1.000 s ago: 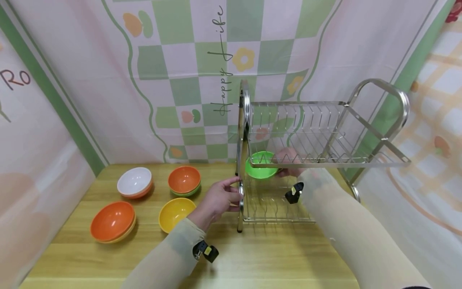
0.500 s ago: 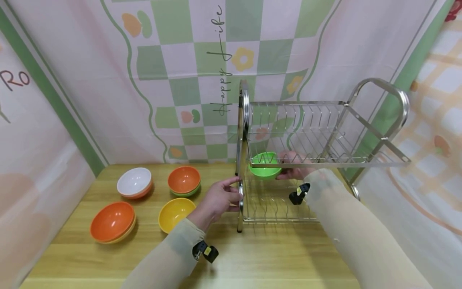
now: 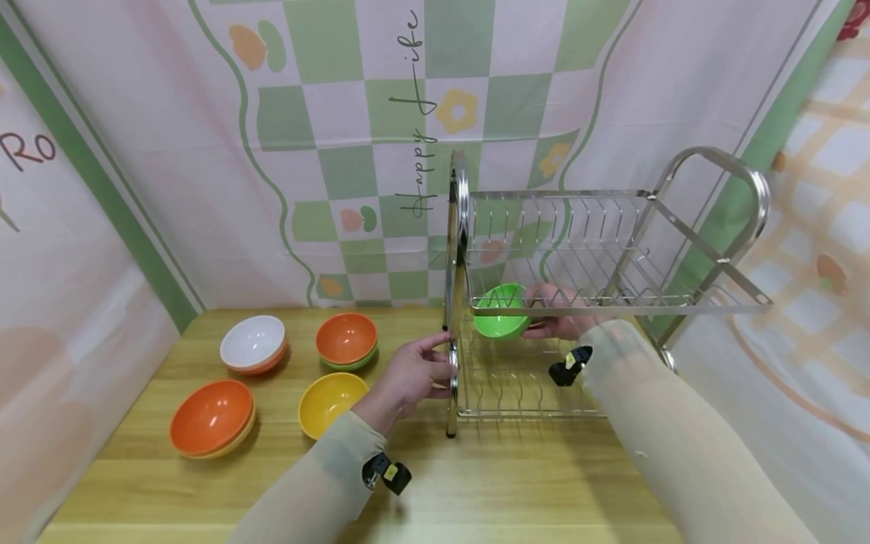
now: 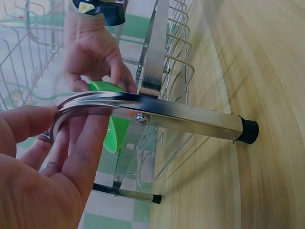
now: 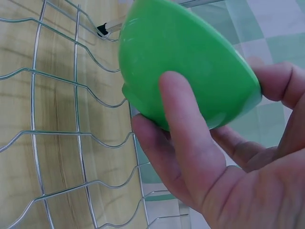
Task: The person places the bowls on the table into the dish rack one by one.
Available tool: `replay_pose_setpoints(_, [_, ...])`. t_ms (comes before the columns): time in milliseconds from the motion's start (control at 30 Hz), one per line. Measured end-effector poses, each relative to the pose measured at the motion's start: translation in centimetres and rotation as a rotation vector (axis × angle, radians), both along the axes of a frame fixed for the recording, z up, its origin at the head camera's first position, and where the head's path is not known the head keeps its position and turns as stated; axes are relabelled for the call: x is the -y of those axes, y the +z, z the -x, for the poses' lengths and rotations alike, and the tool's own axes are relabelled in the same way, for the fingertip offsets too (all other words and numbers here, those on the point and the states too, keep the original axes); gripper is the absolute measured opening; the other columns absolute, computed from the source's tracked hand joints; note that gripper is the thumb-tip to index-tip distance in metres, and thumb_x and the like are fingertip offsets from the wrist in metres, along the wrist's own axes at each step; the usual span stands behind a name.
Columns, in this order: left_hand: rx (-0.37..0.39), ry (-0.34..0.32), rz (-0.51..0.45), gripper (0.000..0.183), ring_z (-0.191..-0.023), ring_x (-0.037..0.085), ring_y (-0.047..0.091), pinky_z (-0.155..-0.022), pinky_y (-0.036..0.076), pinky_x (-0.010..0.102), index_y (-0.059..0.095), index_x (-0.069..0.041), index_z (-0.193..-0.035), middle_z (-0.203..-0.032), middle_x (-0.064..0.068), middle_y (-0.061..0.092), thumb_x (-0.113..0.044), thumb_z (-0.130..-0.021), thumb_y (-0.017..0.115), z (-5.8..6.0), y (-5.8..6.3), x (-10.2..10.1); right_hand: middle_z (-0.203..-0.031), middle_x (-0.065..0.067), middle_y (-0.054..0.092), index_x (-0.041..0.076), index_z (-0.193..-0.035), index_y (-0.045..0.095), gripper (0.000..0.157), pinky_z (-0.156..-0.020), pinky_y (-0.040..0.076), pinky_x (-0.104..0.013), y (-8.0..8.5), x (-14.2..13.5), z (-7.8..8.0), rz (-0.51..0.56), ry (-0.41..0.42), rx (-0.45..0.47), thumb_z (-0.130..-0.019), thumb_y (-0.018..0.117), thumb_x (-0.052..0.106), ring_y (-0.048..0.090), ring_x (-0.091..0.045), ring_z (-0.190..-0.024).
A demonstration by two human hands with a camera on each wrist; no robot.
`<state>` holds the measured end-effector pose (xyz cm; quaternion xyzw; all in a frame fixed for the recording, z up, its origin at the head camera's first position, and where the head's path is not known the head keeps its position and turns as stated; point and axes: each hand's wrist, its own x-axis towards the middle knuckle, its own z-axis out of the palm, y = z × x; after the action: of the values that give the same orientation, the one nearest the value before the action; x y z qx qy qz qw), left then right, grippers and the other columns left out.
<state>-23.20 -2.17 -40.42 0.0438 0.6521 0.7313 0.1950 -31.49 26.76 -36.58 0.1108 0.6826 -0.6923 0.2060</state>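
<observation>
The green bowl [image 3: 501, 328] is inside the rack [image 4: 200, 123], over on the left, under the top shelf [image 3: 680, 310] and above or on the bottom shelf [image 3: 530, 414]. I cannot tell if it touches the wires there. It looks a bit tipped, not flat.

The right hand [image 5: 224, 186] has hold of the bowl. Its fingers [image 5: 190, 129] are bent round the bowl's side and are just wide enough apart to fit it. The left hand [image 3: 411, 374] has its fingers bent round the near left leg of the rack, with just the metal between them.

The step looks like fitting the bowl in low. To do it well, the left hand should hold the leg snug but not push, so the rack does not slide or rock. The right hand should move slowly, because the top shelf is close above it and knuckles or rim could bump. Let the bowl's foot find the wires softly. Wait until it sits by itself before letting go, as a smooth round bowl may roll on thin wires. Then pull the hand out low, to the right.

The white bowl [image 3: 253, 341] and yellow bowl [image 3: 329, 400] are left of the rack on the table [image 3: 476, 491].
</observation>
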Motion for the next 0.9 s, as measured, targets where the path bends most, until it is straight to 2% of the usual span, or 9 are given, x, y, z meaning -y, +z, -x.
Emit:
replay_pose_setpoints(67, [0.000,0.002,0.002,0.066,-0.083,0.027,0.063,-0.073,0.061,0.043,0.054,-0.016,-0.145,-0.103,0.015,0.059,0.012,-0.086,0.066,0.0,0.0,0.0,-0.098,-0.017,0.067,0.004,-0.104,0.058,0.013,-0.094,0.051,-0.054,-0.6,-0.5,0.5,0.047,-0.006,-0.005,-0.092,0.055,0.009,0.067,-0.037,-0.094])
replay_pose_setpoints(133, [0.003,0.002,0.002,0.066,-0.084,0.027,0.063,-0.073,0.061,0.043,0.054,-0.017,-0.145,-0.103,0.015,0.059,0.012,-0.086,0.066,0.0,0.0,0.0,-0.103,-0.019,0.067,0.005,-0.110,0.060,0.020,-0.094,0.050,-0.057,-2.7,-1.9,2.3,0.126,-0.014,0.015,-0.090,0.063,0.009,0.066,-0.041,-0.098])
replay_pose_setpoints(200, [0.007,0.003,0.003,0.066,-0.084,0.027,0.064,-0.073,0.061,0.043,0.054,-0.017,-0.145,-0.104,0.015,0.059,0.012,-0.086,0.066,0.1,-0.1,0.0,-0.112,-0.022,0.065,0.006,-0.128,0.057,0.043,-0.094,0.049,-0.059,-5.2,-3.8,4.6,0.204,-0.008,0.029,-0.088,0.071,0.009,0.064,-0.044,-0.104])
replay_pose_setpoints(300, [0.012,0.004,0.003,0.066,-0.084,0.027,0.064,-0.073,0.061,0.043,0.055,-0.018,-0.144,-0.104,0.016,0.060,0.011,-0.086,0.067,0.1,-0.1,0.0,-0.126,-0.026,0.059,0.006,-0.153,0.033,0.086,-0.095,0.048,-0.062,-8.3,-5.9,7.5,0.260,0.019,0.028,-0.082,0.081,0.009,0.058,-0.049,-0.112])
replay_pose_setpoints(367, [0.017,0.008,0.002,0.066,-0.084,0.027,0.064,-0.073,0.061,0.043,0.055,-0.019,-0.144,-0.104,0.016,0.060,0.012,-0.086,0.067,0.1,-0.1,0.1,-0.132,-0.027,0.056,0.007,-0.158,0.020,0.099,-0.095,0.047,-0.062,-9.5,-6.6,8.7,0.244,0.051,-0.002,-0.081,0.083,0.010,0.056,-0.050,-0.116])
replay_pose_setpoints(433, [0.019,0.010,0.000,0.067,-0.084,0.027,0.064,-0.073,0.061,0.043,0.055,-0.019,-0.144,-0.104,0.015,0.059,0.012,-0.086,0.067,0.2,-0.1,0.1,-0.133,-0.026,0.056,0.008,-0.157,0.023,0.101,-0.094,0.048,-0.062,-10.2,-6.7,9.3,0.200,0.059,-0.025,-0.079,0.085,0.011,0.056,-0.050,-0.115])
replay_pose_setpoints(567, [0.019,0.009,-0.001,0.067,-0.084,0.027,0.064,-0.073,0.061,0.043,0.055,-0.018,-0.144,-0.104,0.015,0.060,0.012,-0.085,0.067,0.1,0.0,0.1,-0.131,-0.024,0.058,0.009,-0.149,0.039,0.090,-0.090,0.051,-0.060,-10.1,-5.9,9.3,0.112,0.071,-0.069,-0.075,0.089,0.017,0.060,-0.050,-0.110])
replay_pose_setpoints(700, [0.013,0.006,0.002,0.069,-0.083,0.026,0.064,-0.073,0.061,0.042,0.054,-0.016,-0.145,-0.104,0.015,0.059,0.012,-0.084,0.068,0.1,0.0,0.1,-0.129,-0.024,0.059,0.006,-0.149,0.039,0.089,-0.087,0.054,-0.058,-8.8,-4.5,8.1,0.025,0.156,-0.139,-0.077,0.088,0.026,0.062,-0.048,-0.106])
replay_pose_setpoints(900, [0.006,0.005,0.008,0.067,-0.083,0.025,0.064,-0.072,0.061,0.042,0.054,-0.016,-0.145,-0.104,0.015,0.060,0.012,-0.085,0.068,0.0,-0.1,0.0,-0.115,-0.022,0.066,0.004,-0.150,0.038,0.082,-0.079,0.058,-0.052,-5.8,-1.9,5.5,-0.074,0.143,-0.174,-0.084,0.082,0.023,0.070,-0.038,-0.088])
